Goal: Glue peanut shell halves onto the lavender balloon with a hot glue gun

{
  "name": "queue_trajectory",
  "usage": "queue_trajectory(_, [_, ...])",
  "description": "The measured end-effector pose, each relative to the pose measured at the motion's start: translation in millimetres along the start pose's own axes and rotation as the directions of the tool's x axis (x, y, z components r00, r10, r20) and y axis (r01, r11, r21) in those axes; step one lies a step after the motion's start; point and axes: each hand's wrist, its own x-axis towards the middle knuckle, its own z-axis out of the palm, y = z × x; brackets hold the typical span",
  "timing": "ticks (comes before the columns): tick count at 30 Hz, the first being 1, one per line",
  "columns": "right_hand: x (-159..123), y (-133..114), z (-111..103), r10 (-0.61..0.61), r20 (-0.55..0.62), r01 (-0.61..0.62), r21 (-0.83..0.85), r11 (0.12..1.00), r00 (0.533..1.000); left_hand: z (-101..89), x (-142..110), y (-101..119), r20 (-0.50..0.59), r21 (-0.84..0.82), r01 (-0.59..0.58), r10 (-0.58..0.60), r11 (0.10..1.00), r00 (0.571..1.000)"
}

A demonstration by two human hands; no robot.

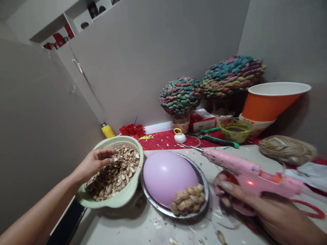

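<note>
Over a pale green colander (139, 149) heaped with peanut shells (122, 173), my left hand (98, 161) has its thumb and fingers bent together around what looks like a pale peanut shell (115, 159). My right hand (245, 200) grips a pink hot glue gun (230, 160) by its handle; a red light glows on its side. The metal nozzle points left, above and beyond a lilac balloon (166, 177). That balloon rests in a round metal dish (205, 204). A patch of peanut shells (189, 200) covers its near right side.
Small red cups (131, 129), a yellow bottle (107, 130) and green-handled pliers (219, 140) lie at the back. Two colourful shell-covered trees (181, 95) stand behind. At right are an orange paper tub (270, 102), a yellow-stained bowl (235, 131) and a twine bundle (287, 149).
</note>
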Motion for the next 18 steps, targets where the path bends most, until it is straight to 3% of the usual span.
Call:
queue_trajectory(4, [-2.7, -6.1, 0.2, -0.025, 0.145, 0.007, 0.121, 0.993, 0.989, -8.2, 0.2, -2.4, 0.017, 0.094, -0.01, 0.009, 0.996, 1.0])
queue_trajectory(6, [-1.1, -6.7, -0.7, -0.049, 0.163, 0.024, 0.151, 0.988, 0.985, -10.2, 0.1, -5.5, -0.084, 0.357, -0.071, 0.107, 0.932, 0.991])
queue_trajectory(9, [0.8, -8.4, -1.1, -0.071, 0.168, 0.04, 0.18, 0.983, 0.983, -6.5, -7.6, -7.2, -0.167, 0.55, -0.099, 0.225, 0.829, 0.96])
queue_trajectory(14, [-1.0, -14.6, 1.6, -0.079, 0.179, 0.039, 0.216, 0.976, 0.981, 9.8, -33.6, 6.9, -0.326, 0.491, -0.062, 0.249, 0.869, 0.912])
queue_trajectory(16, [-2.8, -15.6, 2.2, -0.071, 0.199, 0.028, 0.21, 0.977, 0.978, 14.5, -41.1, 11.3, -0.347, 0.365, -0.049, 0.185, 0.93, 0.919])
queue_trajectory(18, [-4.5, -14.3, 1.8, -0.056, 0.205, 0.015, 0.199, 0.98, 0.977, 16.4, -45.9, 11.2, -0.302, 0.205, -0.057, 0.118, 0.977, 0.946])
